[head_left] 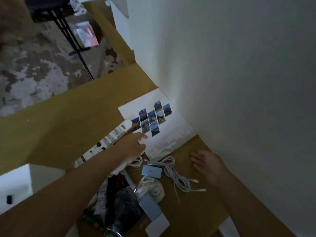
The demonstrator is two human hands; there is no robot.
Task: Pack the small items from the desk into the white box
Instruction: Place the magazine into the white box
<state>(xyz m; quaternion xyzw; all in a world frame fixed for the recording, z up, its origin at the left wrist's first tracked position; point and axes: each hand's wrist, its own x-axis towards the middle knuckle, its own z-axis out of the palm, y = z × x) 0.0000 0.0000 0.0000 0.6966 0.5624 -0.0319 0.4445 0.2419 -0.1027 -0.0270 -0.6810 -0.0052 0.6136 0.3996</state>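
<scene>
My left hand (132, 145) reaches across the wooden desk (71, 117), its fingers apart over the corner of a white photo book (171, 134), right beside a white tube (106, 142). It grips nothing that I can see. My right hand (210, 165) rests flat and open on the desk near the wall. Between the hands lie a coiled white cable (174, 175), a small blue box (151, 171), a pale cloth pouch (152, 188), a blue flat case (150, 208), a white card (157, 225) and a dark plastic bag (124, 209). A white box (15, 183) shows at the lower left.
A white wall (239, 82) bounds the desk on the right. Beyond the desk's far edge are a patterned carpet (34, 69) and black stand legs (71, 41). More white shapes (119, 19) stand along the wall further back.
</scene>
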